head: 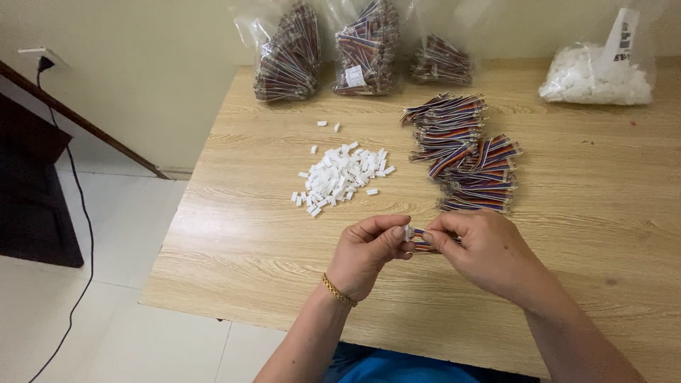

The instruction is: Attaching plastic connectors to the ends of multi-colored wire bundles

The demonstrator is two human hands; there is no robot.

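My left hand (367,254) pinches a small white plastic connector (408,232) between thumb and fingers. My right hand (486,250) grips a short multicoloured ribbon cable (420,245), its end meeting the connector. Both hands hover just above the wooden table (234,241) near its front edge. A gold bracelet (338,291) is on my left wrist. Beyond my left hand lies a heap of white connectors (342,175). A pile of multicoloured ribbon cables (468,152) lies beyond my right hand.
Three clear bags of ribbon cables (365,46) lean against the wall at the table's back. A clear bag of white connectors (596,78) sits at the back right. A black cord (84,213) hangs from a wall socket at the left, over a tiled floor.
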